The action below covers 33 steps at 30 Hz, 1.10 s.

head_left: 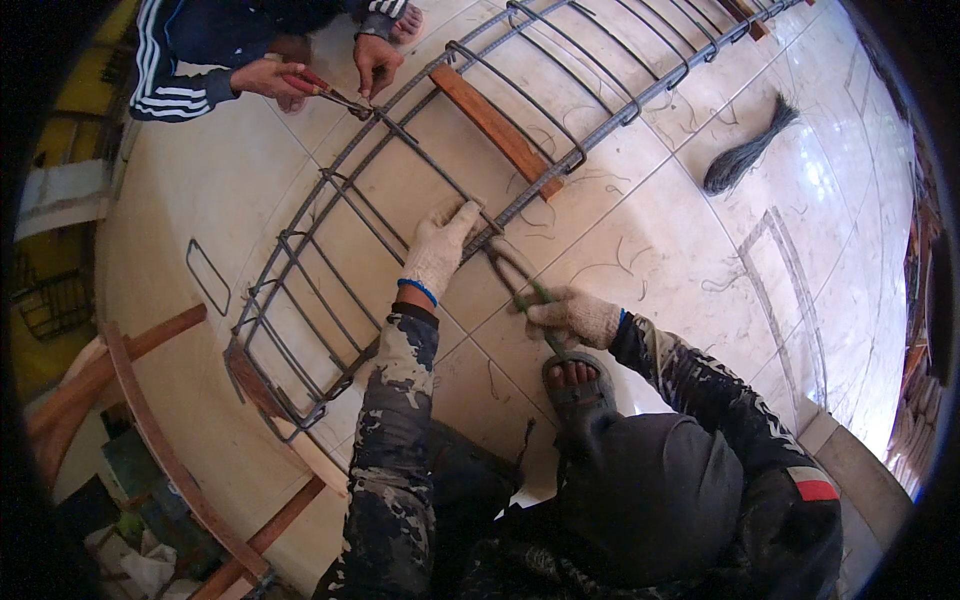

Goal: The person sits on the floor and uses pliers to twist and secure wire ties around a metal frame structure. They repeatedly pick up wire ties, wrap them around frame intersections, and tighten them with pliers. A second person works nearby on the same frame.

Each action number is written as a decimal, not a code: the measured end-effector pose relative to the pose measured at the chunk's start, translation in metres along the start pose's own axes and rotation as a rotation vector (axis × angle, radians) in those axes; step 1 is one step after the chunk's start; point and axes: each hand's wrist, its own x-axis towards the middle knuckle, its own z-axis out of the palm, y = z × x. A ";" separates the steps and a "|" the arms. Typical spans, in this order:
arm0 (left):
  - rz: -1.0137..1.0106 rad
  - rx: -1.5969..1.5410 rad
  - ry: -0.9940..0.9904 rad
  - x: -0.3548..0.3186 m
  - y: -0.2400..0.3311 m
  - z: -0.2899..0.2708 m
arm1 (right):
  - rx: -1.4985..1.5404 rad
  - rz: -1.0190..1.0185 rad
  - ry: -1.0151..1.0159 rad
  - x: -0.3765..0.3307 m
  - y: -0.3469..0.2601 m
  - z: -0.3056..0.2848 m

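A long cage of steel rebar (365,150) runs diagonally across the tiled floor, with thin stirrups across its long bars. My left hand (438,250), in a whitish knit glove, is closed on a stirrup (428,160) beside the near long bar. In my gloved right hand (578,318) is a pair of green-handled pincers (535,290). Their jaws point up-left, close to the near bar where that stirrup meets it. Whether the jaws grip tie wire there is too small to tell. Under the cage lies a wooden strip (498,130).
Across the cage, a co-worker's hand (270,82) holds red-handled pincers (325,90) at the far bar; the other hand (376,65) is beside them. A bundle of tie wire (750,150) lies at right among wire scraps. Wooden beams (180,460) stand lower left; a loose stirrup (208,275) lies nearby.
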 end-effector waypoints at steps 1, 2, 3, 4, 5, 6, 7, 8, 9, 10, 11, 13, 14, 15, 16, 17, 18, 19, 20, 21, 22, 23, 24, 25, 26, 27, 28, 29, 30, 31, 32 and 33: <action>-0.018 -0.013 0.004 0.000 0.000 -0.001 | -0.035 0.097 -0.064 -0.009 -0.020 0.004; -0.036 -0.025 0.008 -0.001 0.000 -0.002 | -0.001 0.074 -0.007 -0.007 -0.017 0.003; -0.044 0.004 0.018 -0.003 0.000 -0.003 | 0.033 0.051 0.050 -0.003 -0.010 -0.001; -0.048 0.033 0.024 -0.005 0.007 0.000 | 0.066 0.026 0.111 -0.001 -0.006 -0.007; -0.053 0.061 0.030 -0.006 0.011 0.003 | 0.002 0.022 0.115 0.002 -0.004 -0.013; -0.048 0.035 0.024 -0.005 0.010 0.004 | 0.009 0.007 0.083 0.003 0.004 -0.010; -0.044 0.011 0.019 -0.004 0.010 0.003 | 0.016 -0.008 0.049 0.003 0.006 0.005; -0.041 -0.014 0.014 -0.003 0.010 0.003 | 0.032 0.016 -0.007 0.002 0.004 0.010; -0.053 -0.009 0.021 -0.004 0.009 0.003 | 0.048 0.044 -0.063 -0.001 0.001 0.015; -0.065 -0.005 0.028 -0.007 0.012 0.004 | 0.071 0.030 0.003 0.000 0.001 0.012; -0.077 -0.001 0.035 -0.009 0.013 0.004 | 0.094 0.015 0.069 -0.001 0.003 0.005; -0.053 0.023 0.000 -0.003 0.009 0.001 | 0.051 0.033 0.151 0.001 -0.004 -0.007; -0.040 0.034 -0.017 -0.001 0.007 0.000 | 0.068 0.018 0.115 0.000 -0.004 0.000; -0.042 0.010 -0.022 0.000 0.005 -0.001 | 0.084 0.004 0.079 -0.001 -0.001 0.011; -0.045 -0.015 -0.032 -0.002 0.009 0.000 | 0.103 -0.010 0.048 -0.003 -0.002 0.019; -0.048 -0.040 -0.042 -0.003 0.012 0.001 | 0.099 0.061 -0.061 -0.006 -0.007 0.016; -0.046 -0.034 -0.047 -0.001 0.008 0.001 | 0.090 0.042 0.007 -0.004 -0.005 0.008; -0.040 -0.029 -0.048 0.001 0.003 0.000 | 0.076 0.023 0.072 -0.002 -0.004 0.000; -0.034 -0.025 -0.048 0.003 -0.001 -0.002 | 0.063 0.003 0.136 0.001 -0.002 -0.006; -0.034 -0.026 -0.066 0.005 -0.005 -0.006 | 0.029 -0.021 0.148 0.004 0.000 -0.007; -0.035 -0.028 -0.090 0.007 -0.005 -0.007 | 0.130 0.022 0.059 0.002 0.001 -0.003; -0.037 -0.029 -0.114 0.009 -0.005 -0.007 | 0.231 0.065 -0.032 -0.003 0.002 0.004; -0.033 -0.024 -0.110 0.010 -0.006 -0.005 | 0.331 0.106 -0.123 -0.005 0.002 0.008; -0.027 -0.014 -0.104 0.008 -0.003 -0.006 | 0.101 0.010 -0.072 0.000 0.002 0.007; -0.020 -0.004 -0.098 0.006 0.000 -0.006 | 0.077 0.011 -0.001 0.001 -0.001 0.001; -0.022 -0.002 -0.086 0.005 0.003 -0.006 | 0.054 0.013 0.070 0.002 -0.005 -0.009; -0.027 -0.003 -0.069 0.001 0.005 -0.006 | 0.028 0.019 0.136 0.002 -0.005 -0.015; -0.030 -0.008 -0.072 0.002 0.004 -0.001 | -0.088 -0.126 0.116 0.002 0.006 -0.004; -0.024 0.009 -0.082 0.005 0.004 0.002 | -0.147 -0.113 0.076 -0.003 0.015 0.001; -0.017 0.028 -0.079 0.006 0.004 0.000 | -0.214 -0.105 0.020 -0.005 0.015 0.009; -0.010 0.047 -0.078 0.006 0.003 -0.001 | -0.219 0.059 -0.054 -0.014 0.011 0.009; -0.005 0.055 -0.070 0.004 0.000 0.000 | -0.227 -0.017 -0.081 -0.025 0.010 0.009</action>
